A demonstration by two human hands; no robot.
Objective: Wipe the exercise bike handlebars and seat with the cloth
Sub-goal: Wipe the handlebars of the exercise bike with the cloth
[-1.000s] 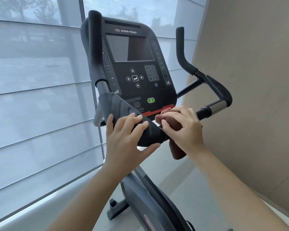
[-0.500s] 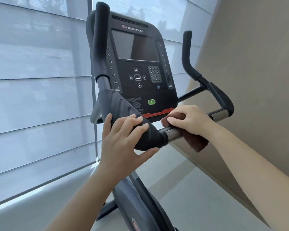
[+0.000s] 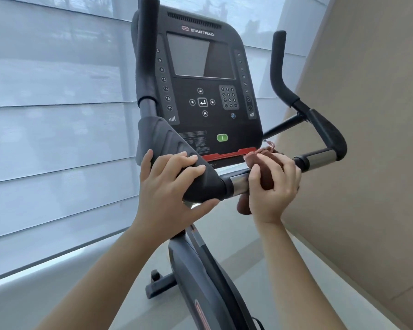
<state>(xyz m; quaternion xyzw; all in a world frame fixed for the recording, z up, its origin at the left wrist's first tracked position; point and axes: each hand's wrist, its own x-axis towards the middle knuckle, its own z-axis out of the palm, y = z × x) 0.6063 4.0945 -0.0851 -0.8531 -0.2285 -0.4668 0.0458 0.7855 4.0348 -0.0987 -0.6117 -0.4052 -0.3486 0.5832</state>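
Observation:
A black exercise bike stands in front of me, its handlebars [image 3: 320,159] running across the middle of the view below the console [image 3: 200,91]. My left hand [image 3: 174,186] grips the black padded left elbow rest [image 3: 167,141] of the bar. My right hand [image 3: 274,186] is wrapped around the chrome centre section of the bar, with a reddish-brown cloth [image 3: 265,172] bunched between palm and bar; cloth ends stick out above and below the hand. The seat is out of view.
A window with white blinds [image 3: 57,115] fills the left side. A beige wall [image 3: 379,139] stands close on the right. The bike's frame [image 3: 200,282] and front foot [image 3: 160,284] rest on a pale floor below my arms.
My right hand with the cloth slid right along the chrome bar, then back a little towards the left pad. The left hand kept its grip. The view shifted slightly.

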